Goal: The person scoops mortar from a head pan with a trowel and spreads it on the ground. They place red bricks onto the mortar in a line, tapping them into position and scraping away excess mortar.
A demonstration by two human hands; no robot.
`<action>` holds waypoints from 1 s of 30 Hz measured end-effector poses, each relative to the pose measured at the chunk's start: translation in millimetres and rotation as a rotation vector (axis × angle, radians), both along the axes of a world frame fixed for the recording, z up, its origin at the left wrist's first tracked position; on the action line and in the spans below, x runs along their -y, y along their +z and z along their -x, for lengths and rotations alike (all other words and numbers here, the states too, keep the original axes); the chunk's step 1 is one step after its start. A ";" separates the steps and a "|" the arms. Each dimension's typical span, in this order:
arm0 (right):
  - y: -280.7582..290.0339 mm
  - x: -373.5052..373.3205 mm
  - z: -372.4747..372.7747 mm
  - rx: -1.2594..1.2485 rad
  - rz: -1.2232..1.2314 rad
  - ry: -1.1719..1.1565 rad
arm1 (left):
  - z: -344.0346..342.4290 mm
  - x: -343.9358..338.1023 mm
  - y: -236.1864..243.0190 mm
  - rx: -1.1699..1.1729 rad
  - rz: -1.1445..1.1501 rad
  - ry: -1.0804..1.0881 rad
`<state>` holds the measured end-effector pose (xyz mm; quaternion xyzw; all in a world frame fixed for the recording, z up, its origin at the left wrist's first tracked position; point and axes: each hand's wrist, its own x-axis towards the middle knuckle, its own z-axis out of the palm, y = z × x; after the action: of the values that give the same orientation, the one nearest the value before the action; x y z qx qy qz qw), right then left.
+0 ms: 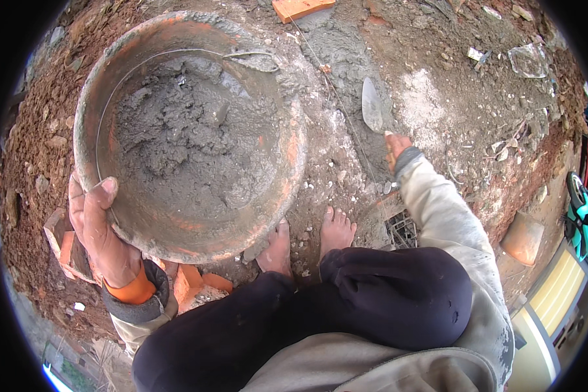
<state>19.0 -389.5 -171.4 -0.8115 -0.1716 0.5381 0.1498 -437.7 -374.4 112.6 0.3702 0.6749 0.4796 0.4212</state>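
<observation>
My left hand (98, 225) is closed on the near left rim of a wide, round clay-coloured basin (293, 153), thumb over the edge. Lumpy wet grey mortar (183, 140) lies inside it. A thin cord (104, 121) runs along the basin's inner wall, passes by my left thumb and ends in a loop near the far right rim. To the right of the basin, my right hand (398, 149) grips a trowel (372, 108) by its handle, which the fingers hide. The trowel's pointed blade lies over a strip of grey mortar (346, 65) spread on the ground.
A taut string (338, 93) runs along the mortar strip. An orange brick (302, 8) sits at its far end. Broken bricks (188, 282) lie by my left forearm. My bare feet (336, 230) stand between basin and strip. Clear plastic litter (528, 61) lies far right.
</observation>
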 end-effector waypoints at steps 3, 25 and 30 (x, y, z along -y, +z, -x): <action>2.2 -9.4 -44.5 -0.095 0.083 0.197 | 0.5 2.1 0.1 0.043 -0.018 0.030; 43.2 -81.3 -110.8 0.862 -0.082 1.988 | -0.7 -1.8 -6.2 0.036 -0.003 0.027; 8.7 -136.7 -41.3 0.792 -0.117 1.531 | -1.5 -0.2 0.9 0.051 0.032 0.036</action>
<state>60.2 -252.8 -162.7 -0.5915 -0.7380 0.1587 -0.2834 -436.1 -374.3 113.5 0.3389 0.6781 0.4853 0.4357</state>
